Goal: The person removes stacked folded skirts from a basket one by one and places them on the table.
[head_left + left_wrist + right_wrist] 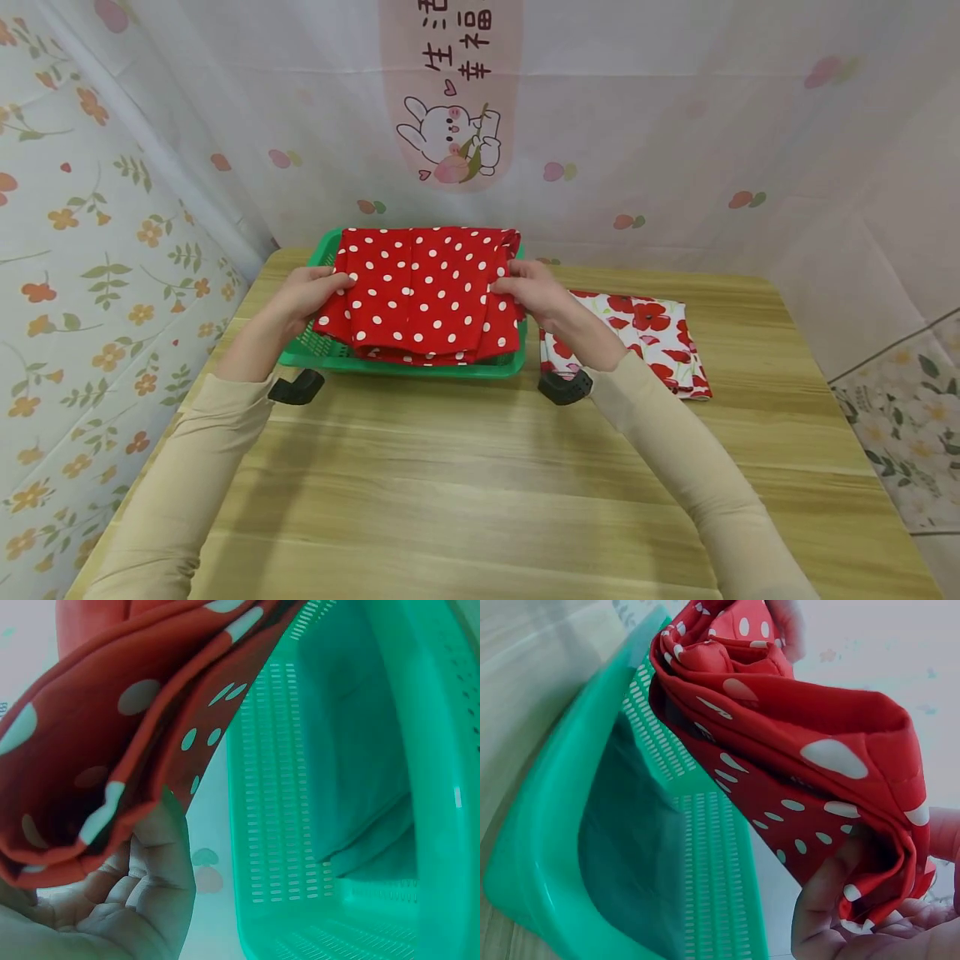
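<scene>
A folded red cloth with white polka dots (420, 292) is held up over the green plastic basket (315, 360). At its left edge my left hand (307, 292) grips it, thumb on top. My right hand (536, 292) pinches the opposite edge, with fingers curled beneath the fold, as the right wrist view shows. Several layers of the red cloth show at its folded ends. Inside the basket lies a dark folded cloth (360, 765), seen in both wrist views; the red cloth hides it in the head view.
A folded white cloth with red flowers (622, 321) lies on the wooden table (450, 467), right of the basket and partly behind my right forearm. A printed curtain (637, 150) hangs behind the table, and a floral one (112, 333) hangs at the left.
</scene>
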A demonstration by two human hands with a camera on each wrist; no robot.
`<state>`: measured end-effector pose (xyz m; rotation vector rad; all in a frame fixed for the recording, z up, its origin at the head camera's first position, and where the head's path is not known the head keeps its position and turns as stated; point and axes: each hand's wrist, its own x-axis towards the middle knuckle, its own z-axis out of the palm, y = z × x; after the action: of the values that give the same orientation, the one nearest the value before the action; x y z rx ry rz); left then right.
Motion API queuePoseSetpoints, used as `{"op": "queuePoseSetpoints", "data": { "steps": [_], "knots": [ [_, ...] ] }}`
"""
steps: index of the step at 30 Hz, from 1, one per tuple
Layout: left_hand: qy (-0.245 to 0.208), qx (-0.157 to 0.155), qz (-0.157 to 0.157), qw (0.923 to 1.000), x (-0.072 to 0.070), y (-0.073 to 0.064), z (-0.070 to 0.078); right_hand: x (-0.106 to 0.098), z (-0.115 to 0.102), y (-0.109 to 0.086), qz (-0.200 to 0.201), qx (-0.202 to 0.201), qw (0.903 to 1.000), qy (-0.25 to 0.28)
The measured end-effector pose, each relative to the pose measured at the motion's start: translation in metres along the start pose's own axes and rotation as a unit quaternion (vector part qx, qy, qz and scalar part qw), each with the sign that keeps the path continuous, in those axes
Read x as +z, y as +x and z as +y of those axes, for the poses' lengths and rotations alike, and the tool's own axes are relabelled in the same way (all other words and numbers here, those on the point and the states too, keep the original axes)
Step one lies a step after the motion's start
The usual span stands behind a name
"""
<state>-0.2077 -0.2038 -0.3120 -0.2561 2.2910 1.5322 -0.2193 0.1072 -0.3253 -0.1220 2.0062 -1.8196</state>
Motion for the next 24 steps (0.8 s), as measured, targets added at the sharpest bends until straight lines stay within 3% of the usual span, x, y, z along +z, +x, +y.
{"op": "queuePoseSetpoints", "data": {
  "steps": [13,24],
  "knots": [
    [-0.028,0.037,-0.003,0.9989,-0.004,-0.030,-0.015,0.012,0.001,-0.023,-0.023,-0.024,0.9994,0.005],
    [-0.028,0.064,-0.005,0.9976,-0.006,-0.061,-0.036,0.033,0.016,-0.047,-0.040,-0.037,0.9985,0.002]
  ]
}}
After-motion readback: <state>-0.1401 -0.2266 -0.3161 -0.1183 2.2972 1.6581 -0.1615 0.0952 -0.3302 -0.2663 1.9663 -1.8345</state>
